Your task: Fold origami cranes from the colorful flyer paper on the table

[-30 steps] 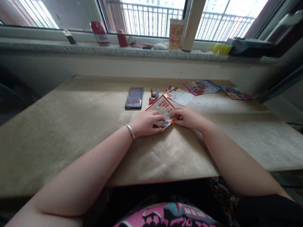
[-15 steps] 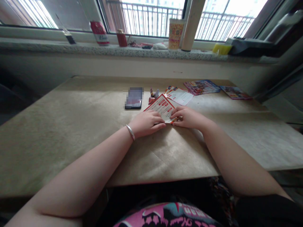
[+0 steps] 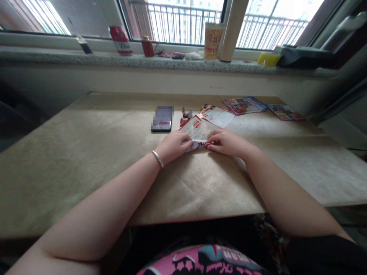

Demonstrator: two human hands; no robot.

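A printed sheet of paper (image 3: 197, 129), white with red print, lies in front of me with its near edge folded up, so a colourful strip of its other side shows. My left hand (image 3: 175, 144), with a silver bangle at the wrist, grips the left part of the folded edge between thumb and fingers. At the right part of the edge, my right hand (image 3: 226, 142) pinches the paper. Just beyond the sheet stands a small colourful folded paper piece (image 3: 185, 117). Another white printed sheet (image 3: 219, 116) lies behind, to the right.
A phone (image 3: 162, 119) lies left of the paper. Colourful printed sheets (image 3: 245, 105) are piled at the table's back right, with more sheets (image 3: 285, 112) farther right. On the windowsill stand a red can (image 3: 120, 40), a red bottle (image 3: 147, 46) and a patterned cup (image 3: 213, 41).
The paper's near edge has been turned up, and its colourful underside now shows as a strip. My left hand has shifted slightly up and its fingers have curled in more.
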